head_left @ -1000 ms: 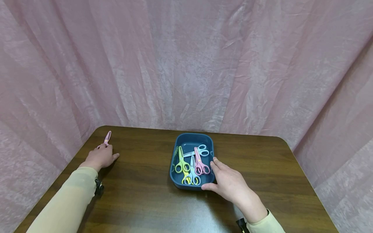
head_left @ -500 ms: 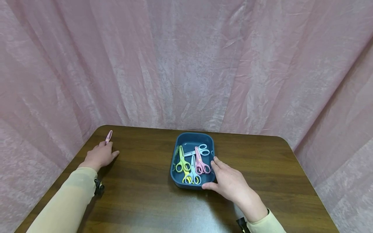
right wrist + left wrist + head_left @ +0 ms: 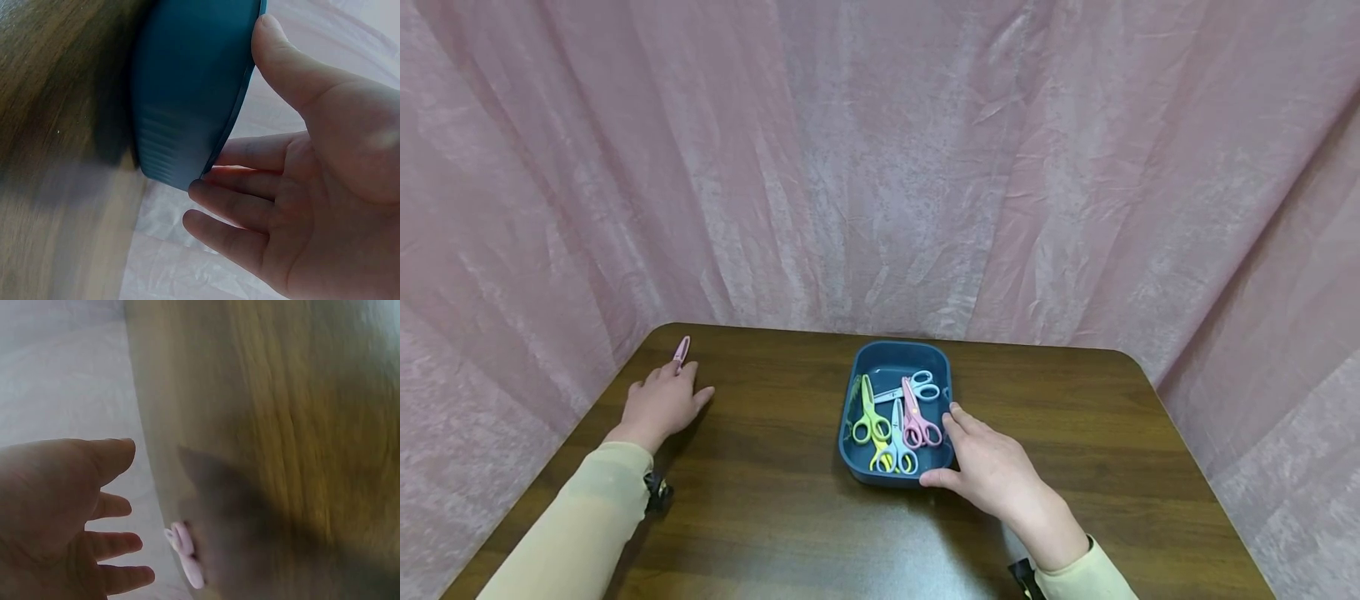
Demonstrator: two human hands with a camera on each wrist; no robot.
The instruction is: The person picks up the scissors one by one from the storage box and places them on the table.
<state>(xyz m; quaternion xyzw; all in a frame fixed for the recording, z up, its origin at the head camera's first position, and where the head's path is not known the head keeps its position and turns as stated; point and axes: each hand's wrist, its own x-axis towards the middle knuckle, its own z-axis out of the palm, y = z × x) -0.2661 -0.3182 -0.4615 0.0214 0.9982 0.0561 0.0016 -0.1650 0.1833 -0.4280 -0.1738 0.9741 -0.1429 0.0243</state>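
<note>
In the head view, my left hand [image 3: 661, 404] is over the table's far left corner, fingers spread. Just beyond its fingertips lies a pair of pink scissors [image 3: 682, 350], partly hidden by the hand. The left wrist view has the same pink scissors [image 3: 185, 550] on the wood near the table edge, with a gap between them and the fingers. My right hand [image 3: 996, 471] rests its thumb and fairly straight fingers against the rim of a dark blue plastic box [image 3: 187, 81]. Inside that box lie several scissors: green [image 3: 869, 412], yellow, light blue [image 3: 897, 446] and pink [image 3: 914, 417].
The brown wooden table [image 3: 767, 500] has rounded far corners. A pink velvety curtain [image 3: 880, 167] hangs close behind it and along both sides. The blue box stands near the middle of the table.
My left hand has come off the pink scissors and moved slightly to the right, leaving them on the table. The right hand has stayed at the box.
</note>
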